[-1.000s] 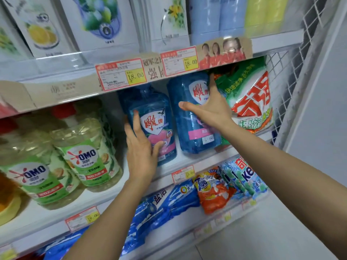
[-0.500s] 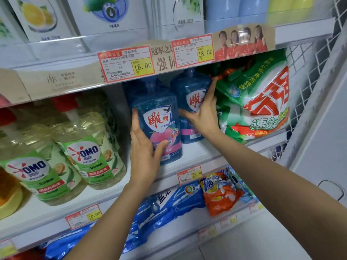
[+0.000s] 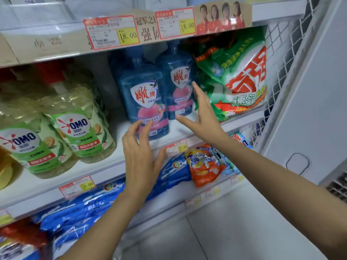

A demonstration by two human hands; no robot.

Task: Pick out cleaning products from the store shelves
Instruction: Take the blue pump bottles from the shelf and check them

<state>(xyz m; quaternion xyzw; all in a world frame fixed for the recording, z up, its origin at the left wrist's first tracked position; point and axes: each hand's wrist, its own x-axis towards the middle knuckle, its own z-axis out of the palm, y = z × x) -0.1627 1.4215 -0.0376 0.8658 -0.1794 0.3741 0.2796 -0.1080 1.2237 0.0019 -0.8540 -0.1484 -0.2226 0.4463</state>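
Observation:
Two blue detergent bottles stand side by side on the middle shelf (image 3: pixel 105 167). The left blue bottle (image 3: pixel 143 94) is nearer the shelf's front, the right blue bottle (image 3: pixel 177 79) stands further back. My left hand (image 3: pixel 139 156) hovers just below and in front of the left bottle, fingers loosely spread, holding nothing. To the right of the right bottle's lower part is my right hand (image 3: pixel 201 117), fingers straight and apart, off the bottle.
Green-labelled OMO bottles (image 3: pixel 80 126) stand left on the same shelf. A green and white washing powder bag (image 3: pixel 238 77) lies right, against a wire mesh side panel (image 3: pixel 279 72). Blue bags (image 3: pixel 90 205) and an orange Tide bag (image 3: pixel 203 164) fill the shelf below.
Both hands have come off the blue bottles and drawn back toward me. The right bottle now stands upright further back on the shelf.

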